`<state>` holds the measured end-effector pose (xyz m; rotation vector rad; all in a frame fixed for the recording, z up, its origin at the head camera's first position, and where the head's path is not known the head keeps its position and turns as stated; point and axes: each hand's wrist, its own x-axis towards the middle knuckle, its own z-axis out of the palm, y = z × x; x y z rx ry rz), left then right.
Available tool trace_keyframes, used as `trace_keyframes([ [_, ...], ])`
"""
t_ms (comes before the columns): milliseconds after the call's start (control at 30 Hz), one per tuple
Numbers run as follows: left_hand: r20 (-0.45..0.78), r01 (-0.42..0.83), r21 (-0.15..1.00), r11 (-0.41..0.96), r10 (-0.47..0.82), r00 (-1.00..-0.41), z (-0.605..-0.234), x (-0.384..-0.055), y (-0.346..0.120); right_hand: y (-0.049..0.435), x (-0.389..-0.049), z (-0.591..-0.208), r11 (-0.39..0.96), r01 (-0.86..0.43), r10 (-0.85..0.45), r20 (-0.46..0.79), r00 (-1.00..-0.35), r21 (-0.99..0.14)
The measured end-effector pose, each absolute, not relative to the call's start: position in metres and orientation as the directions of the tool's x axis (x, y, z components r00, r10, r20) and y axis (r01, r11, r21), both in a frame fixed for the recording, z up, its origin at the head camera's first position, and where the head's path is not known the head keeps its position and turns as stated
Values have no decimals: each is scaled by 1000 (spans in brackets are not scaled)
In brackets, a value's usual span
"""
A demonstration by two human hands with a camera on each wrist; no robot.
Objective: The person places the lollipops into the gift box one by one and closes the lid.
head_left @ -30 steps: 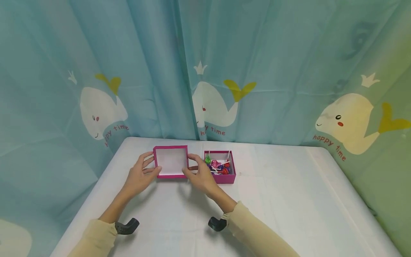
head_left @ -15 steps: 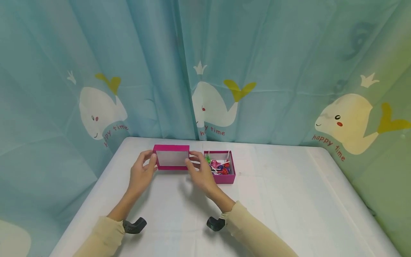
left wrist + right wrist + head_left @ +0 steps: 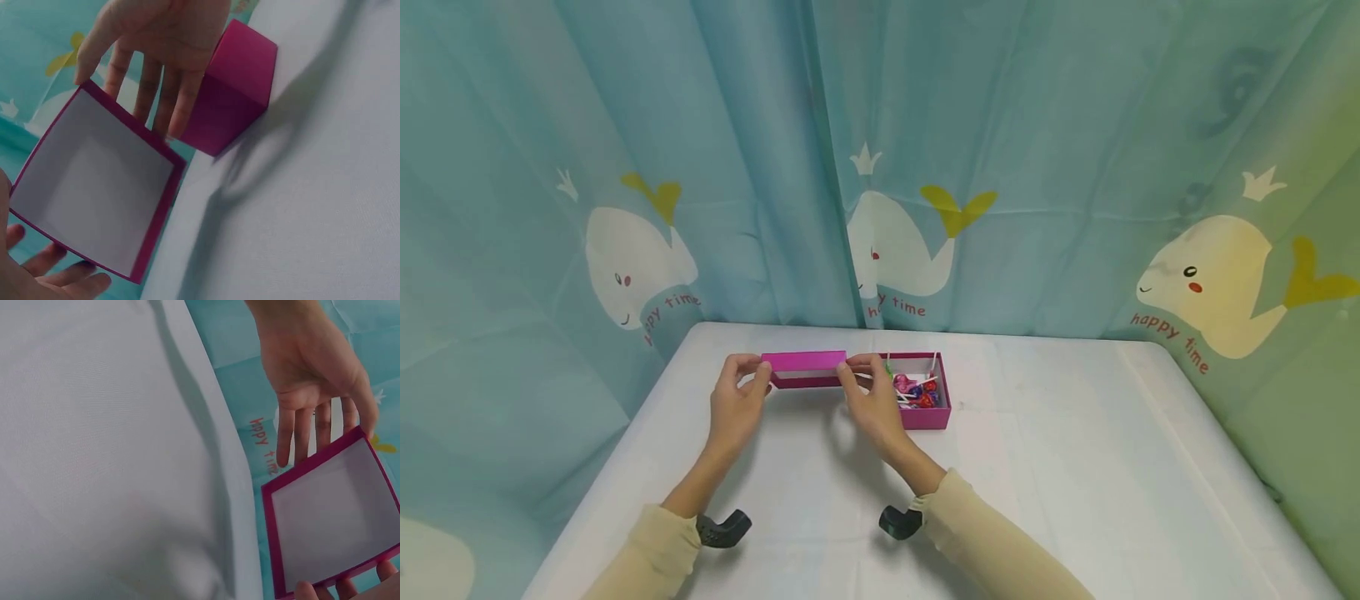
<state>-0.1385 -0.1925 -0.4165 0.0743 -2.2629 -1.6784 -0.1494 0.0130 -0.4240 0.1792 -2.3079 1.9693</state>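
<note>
A magenta box lid (image 3: 805, 362) with a white inside is held up between both hands, tilted so its hollow side faces down and toward the person. My left hand (image 3: 734, 413) grips its left end, thumb on the near edge. At the right end my right hand (image 3: 876, 410) pinches it the same way. Just right of that hand stands a matching magenta box (image 3: 927, 418), uncovered, with several lollipops (image 3: 917, 392) inside; the hand hides its left part. In the left wrist view, the lid's white inside (image 3: 94, 181) faces the camera.
The box and arms are over a white-covered table (image 3: 1045, 467). A teal curtain (image 3: 1037, 100) with whale prints hangs behind the table. Black curved pieces (image 3: 724, 529) stick out at both wrists.
The lid has been tipped, its hollow side turning from the person downward, so its magenta side now shows on top. The left hand shifted slightly right; the lollipop box stayed put.
</note>
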Motion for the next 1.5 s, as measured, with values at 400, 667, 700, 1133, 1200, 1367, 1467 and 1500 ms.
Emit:
trace_keyframes([
  [400,332,294,932,212,-169,-928,-415,-135,-187,25,-150,-428,84,-261,-108,252,-962,-962],
  [667,382,355,914,193,-120,-917,-424,-136,-187,39,-152,-432,83,-291,-158,276,-948,-953],
  [700,392,365,910,194,-122,-912,-424,-137,-187,40,-152,-432,82,-286,-153,272,-950,-955],
  [1133,342,335,935,114,-45,-939,-421,-137,-183,52,-150,-428,82,-269,-107,260,-960,-960],
  [1200,335,331,937,114,-18,-942,-421,-138,-181,55,-149,-426,98,-281,-109,270,-957,-955],
  [1367,324,321,934,158,6,-946,-419,-137,-173,65,-148,-422,145,-319,-131,301,-945,-937],
  [1467,321,319,933,166,14,-947,-419,-138,-166,74,-148,-421,158,-347,-143,327,-934,-924],
  [1500,323,322,933,163,18,-946,-419,-138,-163,78,-148,-420,162,-351,-144,330,-933,-922],
])
